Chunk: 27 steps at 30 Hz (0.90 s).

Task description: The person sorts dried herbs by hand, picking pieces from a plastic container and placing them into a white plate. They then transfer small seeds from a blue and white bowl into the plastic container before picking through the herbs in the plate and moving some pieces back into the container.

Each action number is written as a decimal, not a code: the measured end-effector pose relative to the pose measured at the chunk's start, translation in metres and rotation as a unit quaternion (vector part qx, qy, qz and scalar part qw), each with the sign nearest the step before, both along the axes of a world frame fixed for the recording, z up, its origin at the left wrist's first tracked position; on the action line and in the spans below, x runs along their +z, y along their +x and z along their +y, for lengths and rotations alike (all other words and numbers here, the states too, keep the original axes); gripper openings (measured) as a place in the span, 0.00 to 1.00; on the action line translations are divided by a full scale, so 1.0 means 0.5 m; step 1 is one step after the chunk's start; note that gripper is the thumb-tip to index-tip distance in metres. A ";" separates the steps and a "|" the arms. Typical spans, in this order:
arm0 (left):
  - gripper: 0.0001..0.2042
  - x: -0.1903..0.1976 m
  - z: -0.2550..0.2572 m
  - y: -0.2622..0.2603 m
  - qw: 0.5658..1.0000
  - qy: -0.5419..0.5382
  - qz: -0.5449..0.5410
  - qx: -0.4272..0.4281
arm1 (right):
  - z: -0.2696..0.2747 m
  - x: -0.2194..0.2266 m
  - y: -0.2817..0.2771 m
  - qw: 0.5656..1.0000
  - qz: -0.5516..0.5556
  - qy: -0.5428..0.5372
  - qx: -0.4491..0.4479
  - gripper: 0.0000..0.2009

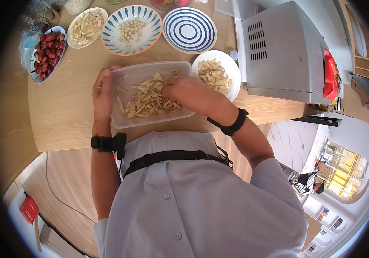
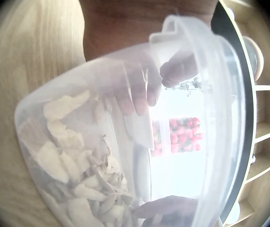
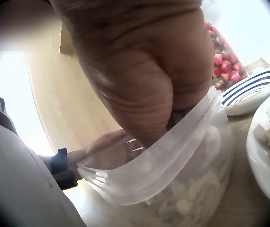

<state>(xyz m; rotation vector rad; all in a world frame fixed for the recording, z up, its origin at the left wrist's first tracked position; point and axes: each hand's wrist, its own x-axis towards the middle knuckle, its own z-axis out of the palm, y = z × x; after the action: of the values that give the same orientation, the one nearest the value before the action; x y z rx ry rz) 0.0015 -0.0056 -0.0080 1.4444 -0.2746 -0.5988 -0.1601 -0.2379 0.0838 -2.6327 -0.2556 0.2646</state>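
A translucent plastic tub [image 1: 120, 116] with pale dried slices [image 1: 150, 101] stands at the table's front edge. The left hand [image 1: 103, 92] grips its left wall, thumb at the rim; in the left wrist view, its fingers [image 2: 137, 101] show through the plastic. Inside the tub, over the slices, is the right hand [image 1: 182, 91], its fingertips largely hidden in the head view. The right wrist view shows the back of that hand [image 3: 144, 90] reaching down past the rim, fingers hidden. To the tub's right, a white plate [image 1: 235, 84] holds more slices [image 1: 213, 75].
Behind the tub are a striped plate [image 1: 189, 30], a leaf-patterned plate [image 1: 111, 36] with small pale pieces and a plate of slices [image 1: 87, 26]. Red dates [image 1: 47, 53] lie in a dish at left. A grey appliance [image 1: 279, 51] stands at right; another person [image 1: 308, 182] is in the background.
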 end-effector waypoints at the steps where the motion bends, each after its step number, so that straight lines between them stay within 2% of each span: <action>1: 0.20 0.000 0.000 0.001 1.000 0.003 -0.001 0.001 | -0.001 0.003 0.002 1.000 -0.004 0.010 -0.006 0.07; 5: 0.20 -0.002 0.001 0.000 1.000 0.010 -0.006 0.006 | 0.000 -0.009 0.008 0.997 -0.076 -0.002 -0.021 0.06; 11: 0.20 0.004 -0.002 -0.001 1.000 0.003 0.015 0.007 | 0.027 -0.035 0.072 0.991 -0.042 -0.130 0.003 0.07; 14: 0.20 0.007 -0.002 -0.002 1.000 0.005 0.007 0.007 | 0.019 -0.060 0.077 0.992 -0.088 -0.084 0.019 0.06; 18: 0.20 0.012 -0.004 -0.006 1.000 0.017 -0.001 0.009 | 0.006 -0.055 0.085 0.993 -0.022 -0.113 -0.012 0.07; 23: 0.20 0.013 -0.004 -0.006 1.000 0.013 -0.004 0.011 | -0.011 -0.047 0.078 0.997 -0.021 -0.070 0.005 0.11; 27: 0.21 0.017 -0.010 -0.009 1.000 0.006 0.004 0.018 | -0.011 -0.065 0.070 0.993 -0.038 -0.107 0.026 0.10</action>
<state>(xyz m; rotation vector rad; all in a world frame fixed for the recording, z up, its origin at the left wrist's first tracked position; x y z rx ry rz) -0.0028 -0.0106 0.0007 1.4550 -0.2395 -0.5772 -0.1249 -0.2434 0.0512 -2.8551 -0.3394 0.2212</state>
